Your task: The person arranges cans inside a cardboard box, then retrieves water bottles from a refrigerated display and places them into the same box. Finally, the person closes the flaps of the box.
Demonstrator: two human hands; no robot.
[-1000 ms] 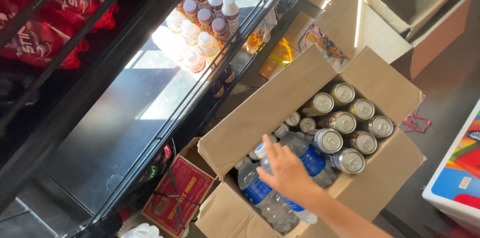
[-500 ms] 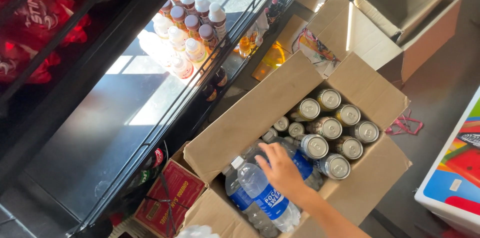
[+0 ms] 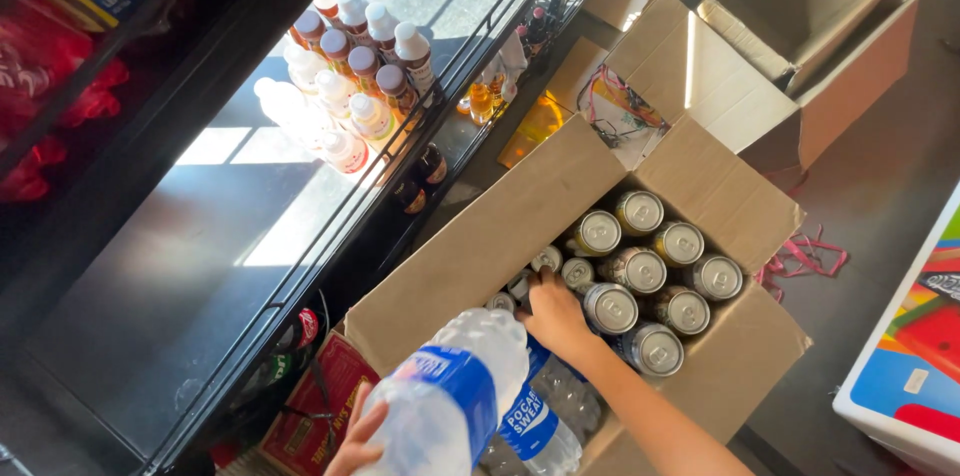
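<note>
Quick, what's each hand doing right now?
Left hand: closed, holding a clear plastic bottle.
Right hand: in the cardboard box among cans; grip cannot be told.

A clear plastic bottle w/ blue label & white cap (image 3: 450,386) is seen. Silver-topped metal cans (image 3: 640,271) are seen in a plain brown cardboard box (image 3: 500,236). Orange-tinted small bottles w/ white & maroon caps (image 3: 350,66) are seen on a dark glossy shelf (image 3: 180,266).
</note>
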